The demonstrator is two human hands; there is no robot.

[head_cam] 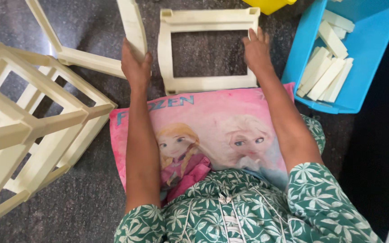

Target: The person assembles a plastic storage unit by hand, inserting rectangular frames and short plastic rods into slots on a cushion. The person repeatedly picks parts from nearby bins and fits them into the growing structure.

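Two bare hands work over a dark speckled floor (91, 198) in the single head view, which looks straight down. The left hand (136, 65) is closed around the lower end of a cream plastic bar (132, 24); the bar rises away from the palm toward the top edge of the picture, tilted slightly leftward. The right hand (257, 51) lies flat, fingers spread only a little, on the right side of a cream square frame (203, 83), with the fingertips reaching the frame's upper right corner. The frame lies flat on the floor, between the two hands and just beyond a pink printed cushion (203, 130). Both forearms cross the cushion, which lies in front of the person's green leaf-patterned top (230, 211).

Left of the left hand, a second cream piece, a long angled bar (86, 60), lies on the floor with its near end close to the wrist. Farther left stands a large cream lattice rack (28, 135) built of similar bars, tilted toward the camera and well apart from the square frame.

To the right of the right hand sits a blue tub (302, 58) holding a loose pile of short cream sticks (327, 74). The tub's near corner lies near the cushion's upper right corner. A yellow container (269, 4) shows only partly at the top edge, just above the frame.
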